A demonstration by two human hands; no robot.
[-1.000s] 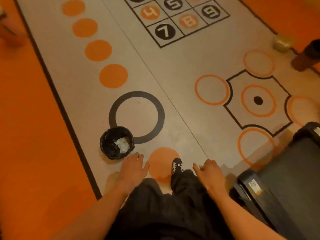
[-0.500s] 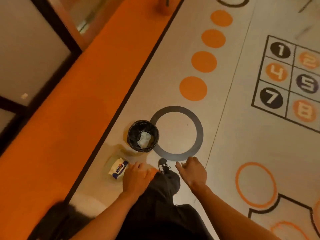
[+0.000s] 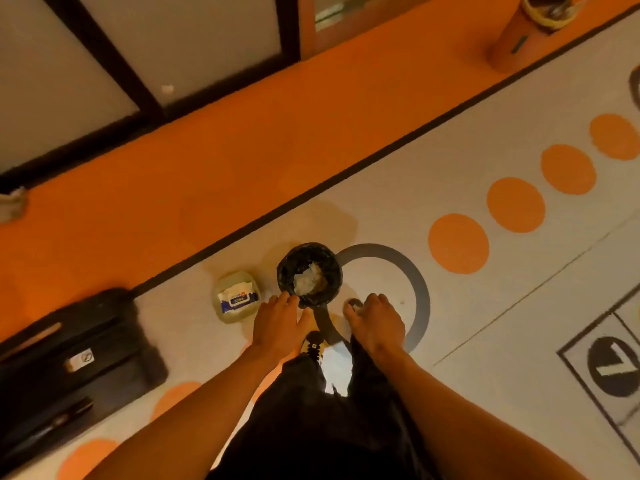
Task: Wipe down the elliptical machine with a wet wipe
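**Wipe pack on the mat, both hands free**

The pale floor mat [image 3: 398, 209], printed with orange dots [image 3: 458, 243] and a grey ring [image 3: 412, 271], meets an orange floor strip [image 3: 242, 150] along its black edge line. Framed panels [image 3: 194, 39] stand beyond the strip. The wet wipe pack [image 3: 237, 298] lies near that edge, just beside a black-bagged bin [image 3: 287, 261]. A black machine base [image 3: 79, 362] crosses the same edge. The left hand [image 3: 281, 325] hangs with relaxed fingers and the right hand [image 3: 376, 323] is loosely curled; neither holds anything.

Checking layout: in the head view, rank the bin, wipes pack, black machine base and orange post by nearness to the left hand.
1. Bin and wipes pack, by the left hand's fingertips; too close to call.
2. Machine base, far left.
3. Orange post, top right.
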